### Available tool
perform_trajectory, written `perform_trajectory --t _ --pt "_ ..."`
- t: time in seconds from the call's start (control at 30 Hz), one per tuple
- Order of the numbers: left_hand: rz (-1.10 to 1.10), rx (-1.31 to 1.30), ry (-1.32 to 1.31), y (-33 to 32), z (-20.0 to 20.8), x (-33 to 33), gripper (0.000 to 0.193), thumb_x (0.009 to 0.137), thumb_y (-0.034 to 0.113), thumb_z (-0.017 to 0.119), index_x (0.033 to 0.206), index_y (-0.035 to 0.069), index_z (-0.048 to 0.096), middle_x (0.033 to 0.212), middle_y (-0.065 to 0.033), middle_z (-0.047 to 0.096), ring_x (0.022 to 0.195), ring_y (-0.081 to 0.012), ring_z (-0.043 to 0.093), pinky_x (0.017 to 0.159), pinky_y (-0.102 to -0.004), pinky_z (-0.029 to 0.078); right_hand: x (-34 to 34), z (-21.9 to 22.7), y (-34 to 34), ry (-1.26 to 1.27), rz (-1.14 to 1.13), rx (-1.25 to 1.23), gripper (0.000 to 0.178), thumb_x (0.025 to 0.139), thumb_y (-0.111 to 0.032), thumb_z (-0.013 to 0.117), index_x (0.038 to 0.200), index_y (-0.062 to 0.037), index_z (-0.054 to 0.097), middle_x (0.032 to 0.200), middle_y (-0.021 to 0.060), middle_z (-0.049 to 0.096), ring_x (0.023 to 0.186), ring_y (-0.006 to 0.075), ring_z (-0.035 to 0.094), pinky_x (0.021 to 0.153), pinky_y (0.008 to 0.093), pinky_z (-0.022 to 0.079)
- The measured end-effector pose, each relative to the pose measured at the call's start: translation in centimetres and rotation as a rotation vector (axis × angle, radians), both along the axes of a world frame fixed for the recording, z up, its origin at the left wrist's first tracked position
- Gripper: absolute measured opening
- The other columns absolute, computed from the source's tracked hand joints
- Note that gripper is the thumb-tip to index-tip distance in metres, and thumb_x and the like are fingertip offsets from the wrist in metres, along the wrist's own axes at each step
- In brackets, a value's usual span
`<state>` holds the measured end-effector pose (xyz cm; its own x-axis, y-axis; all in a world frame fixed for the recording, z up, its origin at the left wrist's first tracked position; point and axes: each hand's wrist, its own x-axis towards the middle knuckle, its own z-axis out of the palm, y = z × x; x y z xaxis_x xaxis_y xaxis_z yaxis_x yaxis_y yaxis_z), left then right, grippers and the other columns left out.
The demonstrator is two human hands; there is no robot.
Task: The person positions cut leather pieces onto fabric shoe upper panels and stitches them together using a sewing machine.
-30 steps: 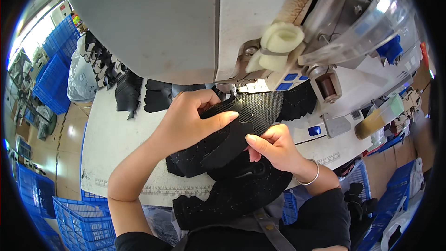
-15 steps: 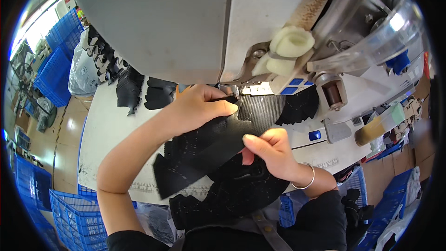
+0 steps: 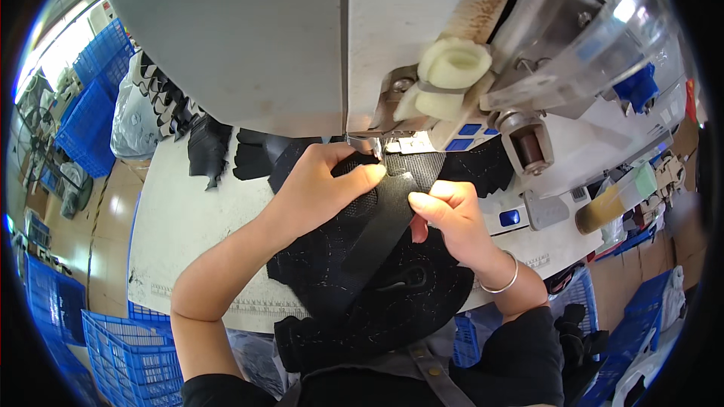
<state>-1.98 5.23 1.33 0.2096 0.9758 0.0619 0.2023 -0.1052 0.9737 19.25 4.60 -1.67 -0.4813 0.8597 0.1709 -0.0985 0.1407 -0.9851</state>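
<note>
Under the presser foot [image 3: 368, 146] of a large grey sewing machine [image 3: 241, 38] lies black fabric with a ribbed part. My left hand [image 3: 320, 188] is just left of the foot, thumb and fingers closed on the black fabric [image 3: 309, 267]. A smooth black strip [image 3: 377, 234] runs over the fabric from the foot toward me. With thumb and forefinger, my right hand [image 3: 452, 218] pinches the strip's right edge. A small red piece [image 3: 418, 229] shows below the right fingers; what it is I cannot tell. More stitched black fabric hangs over the table's near edge.
Cut black pieces [image 3: 209, 147] lie at the table's back left. A ruler strip [image 3: 256, 307] runs along the front edge of the white table [image 3: 188, 234]. A thread bobbin [image 3: 529, 149] sits right of the needle area. Blue crates [image 3: 132, 354] stand on the floor.
The black strip has swung to a steeper angle, its near end moving right. My left hand has shifted slightly left and down; my right hand moved slightly right and up, still pinching.
</note>
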Motion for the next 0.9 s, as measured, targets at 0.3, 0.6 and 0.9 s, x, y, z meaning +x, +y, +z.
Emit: perform_trajectory --t 0.3,0.6,0.9 --pt "-0.007 0.026 0.068 0.4 1.0 -0.4 0.029 0.081 0.022 0.07 0.098 -0.001 0.067 0.087 -0.0023 0.067 0.084 -0.0101 0.057 0.079 -0.0277 0.046 0.0 1.2 1.0 -0.064 -0.006 -0.02 0.035 0.096 -0.024 0.059 0.075 0.0024 0.066 0.058 0.0049 0.061 0.05 0.0081 0.056 0.049 0.0212 0.043" --pt "0.291 0.788 0.658 -0.8 1.8 -1.9 0.034 0.079 0.028 0.075 0.101 0.005 0.066 0.091 -0.0084 0.064 0.085 -0.0277 0.059 0.077 -0.0375 0.047 -0.7 2.4 0.9 -0.169 -0.018 0.013 0.034 0.096 -0.021 0.058 0.073 0.0031 0.067 0.055 0.0045 0.06 0.045 0.007 0.053 0.045 0.021 0.041" --pt "0.206 1.362 1.018 -4.5 -1.7 0.6 0.03 0.067 0.012 0.071 0.095 0.002 0.069 0.098 -0.008 0.063 0.077 -0.0203 0.059 0.082 -0.0384 0.049 -1.4 2.1 -0.1 -0.171 0.058 -0.031 0.027 0.096 -0.02 0.059 0.082 0.0009 0.07 0.057 0.0026 0.061 0.049 0.0057 0.055 0.045 0.0212 0.043"
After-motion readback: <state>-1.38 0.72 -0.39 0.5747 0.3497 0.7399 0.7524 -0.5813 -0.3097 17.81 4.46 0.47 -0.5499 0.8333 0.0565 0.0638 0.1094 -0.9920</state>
